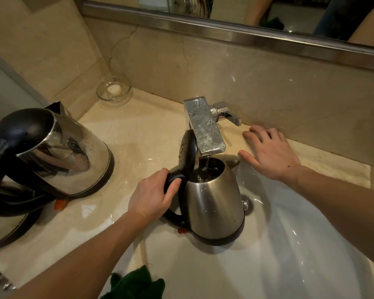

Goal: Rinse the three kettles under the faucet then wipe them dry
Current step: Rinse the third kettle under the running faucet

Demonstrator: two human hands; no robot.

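Left hand (153, 195) has its fingers wrapped round the black handle of the brushed steel kettle (214, 203), lid flipped up, held over the white sink (289, 255) under the running square chrome faucet (205, 128). Right hand (270, 152) rests flat, fingers spread, on the beige marble worktop (138, 134) just right of the faucet. A second shiny steel kettle (63, 152) sits on the worktop at far left.

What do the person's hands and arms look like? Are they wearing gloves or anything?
No gloves. The left hand and right hand are both bare, with no rings on the fingers that show and no watch or bracelet at the wrists. The forearms are bare too: no sleeves reach into view anywhere along them.
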